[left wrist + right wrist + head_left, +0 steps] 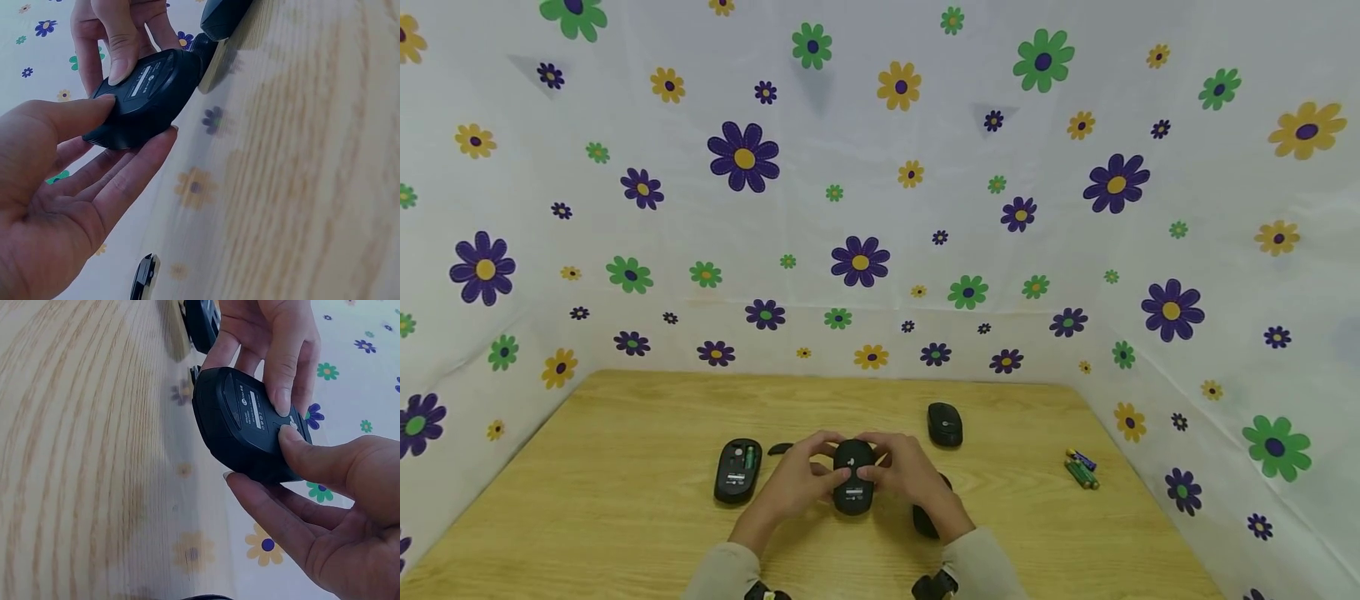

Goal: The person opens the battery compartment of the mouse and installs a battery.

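Note:
Both hands hold a black computer mouse [853, 500] between them, its labelled underside facing up. My left hand [801, 482] grips it from the left, and my right hand [908, 468] grips it from the right. In the left wrist view, both thumbs press on the underside of the mouse [159, 84] near one end, with fingers curled around its sides. The right wrist view shows the white label on the mouse [250, 419] and the thumbs close together beside it.
Left of the hands, an upturned mouse [735, 487] lies with its battery compartment exposed and a green battery inside. Near it is a dark curved cover [780, 448]. Another mouse [945, 425] sits behind; one more [923, 521] is partly hidden under the right wrist. Several batteries [1081, 472] lie at right.

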The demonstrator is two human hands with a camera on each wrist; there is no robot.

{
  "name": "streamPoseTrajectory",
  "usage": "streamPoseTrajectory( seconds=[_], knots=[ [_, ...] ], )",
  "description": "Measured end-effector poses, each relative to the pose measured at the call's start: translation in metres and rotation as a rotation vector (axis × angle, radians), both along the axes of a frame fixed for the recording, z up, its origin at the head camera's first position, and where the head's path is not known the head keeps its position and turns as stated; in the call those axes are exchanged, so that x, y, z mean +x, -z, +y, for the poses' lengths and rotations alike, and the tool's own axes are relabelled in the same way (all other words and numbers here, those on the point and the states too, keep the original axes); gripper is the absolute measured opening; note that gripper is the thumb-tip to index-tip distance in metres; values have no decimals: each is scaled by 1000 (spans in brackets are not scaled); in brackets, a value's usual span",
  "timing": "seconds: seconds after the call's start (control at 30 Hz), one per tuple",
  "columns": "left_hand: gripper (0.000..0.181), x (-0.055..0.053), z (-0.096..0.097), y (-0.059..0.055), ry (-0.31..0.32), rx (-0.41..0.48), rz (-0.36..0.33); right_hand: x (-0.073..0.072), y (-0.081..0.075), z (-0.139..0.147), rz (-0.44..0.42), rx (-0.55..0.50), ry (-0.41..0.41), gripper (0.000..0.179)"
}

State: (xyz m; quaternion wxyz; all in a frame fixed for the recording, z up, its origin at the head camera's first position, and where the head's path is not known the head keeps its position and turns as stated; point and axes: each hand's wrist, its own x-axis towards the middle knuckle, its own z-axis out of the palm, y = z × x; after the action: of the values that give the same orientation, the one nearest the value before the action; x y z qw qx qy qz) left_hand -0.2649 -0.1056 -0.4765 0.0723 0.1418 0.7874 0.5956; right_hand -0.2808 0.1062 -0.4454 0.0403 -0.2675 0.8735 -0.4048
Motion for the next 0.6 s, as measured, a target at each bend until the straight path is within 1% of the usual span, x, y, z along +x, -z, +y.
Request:
streamPoseTrajectory(
  seconds=[0.27,0.6],
  knots=[
    [43,-1,0,1,0,-6,1,1,0,-2,-4,7,2,40],
    [44,1,0,-1,-3,0,-10,-2,2,-4,-45,-14,26,39]
  ],
)
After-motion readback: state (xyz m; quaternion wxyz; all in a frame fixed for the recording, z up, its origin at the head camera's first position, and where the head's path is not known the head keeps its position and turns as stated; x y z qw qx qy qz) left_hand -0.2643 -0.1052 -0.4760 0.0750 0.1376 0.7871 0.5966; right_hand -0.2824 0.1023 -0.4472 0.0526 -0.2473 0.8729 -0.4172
